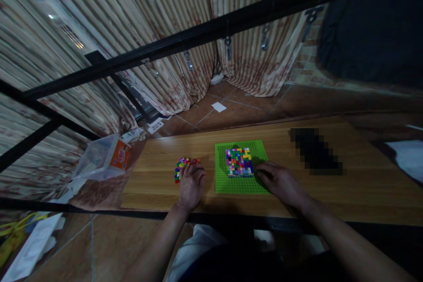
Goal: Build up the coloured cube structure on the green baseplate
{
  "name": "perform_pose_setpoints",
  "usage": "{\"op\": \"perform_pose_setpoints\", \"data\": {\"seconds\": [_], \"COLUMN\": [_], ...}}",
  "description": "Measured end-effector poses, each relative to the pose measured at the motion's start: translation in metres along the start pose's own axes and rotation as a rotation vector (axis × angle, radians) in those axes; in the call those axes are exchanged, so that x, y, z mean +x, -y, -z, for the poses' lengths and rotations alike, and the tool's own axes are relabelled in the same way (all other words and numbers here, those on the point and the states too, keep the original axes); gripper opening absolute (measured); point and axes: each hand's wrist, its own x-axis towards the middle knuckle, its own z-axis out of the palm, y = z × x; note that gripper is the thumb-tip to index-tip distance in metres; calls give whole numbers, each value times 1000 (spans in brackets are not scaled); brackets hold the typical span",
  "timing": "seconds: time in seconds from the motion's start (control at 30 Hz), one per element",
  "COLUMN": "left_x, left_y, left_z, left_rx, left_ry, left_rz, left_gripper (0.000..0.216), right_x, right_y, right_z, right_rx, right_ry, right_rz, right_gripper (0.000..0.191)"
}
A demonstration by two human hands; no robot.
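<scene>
A bright green baseplate lies on the wooden table. On it stands a square block of many small coloured bricks. My right hand rests on the plate's right edge, fingers curled beside the block; I cannot see whether they hold anything. Left of the plate lies a small heap of loose coloured bricks. My left hand lies palm down on the near part of that heap, fingers bent over the bricks.
A clear plastic bag with an orange box sits at the table's left end. A dark pixelated patch lies right of the plate. Black metal bars cross above, before striped curtains. Tiled floor lies beyond.
</scene>
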Motion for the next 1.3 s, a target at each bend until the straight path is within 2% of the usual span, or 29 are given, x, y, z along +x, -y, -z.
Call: {"op": "perform_pose_setpoints", "data": {"seconds": [0.13,0.27,0.47,0.6,0.83,1.1,1.3], "left_x": [6,23,54,69,74,73,70], "left_y": [-9,-33,-76,-91,-98,-99,-101], "left_z": [-2,-2,-6,-16,-26,-30,-31], "left_rx": [-128,-236,-186,-127,-87,-124,-106], "left_ry": [-42,-42,-18,-13,20,-8,-38], "left_rz": [-18,-44,-119,-127,-106,-29,-66], "left_gripper": [14,17,17,17,16,11,15], "right_x": [1,1,1,2,3,3,4], "right_y": [-1,-2,-2,-1,1,0,1], "right_z": [0,0,0,1,1,1,1], "right_rx": [-4,-7,-16,-30,-41,-48,-39], "right_ry": [7,20,33,35,43,52,32], "right_rz": [6,3,-2,-4,-3,12,22], "right_gripper": [23,22,25,24,23,23,22]}}
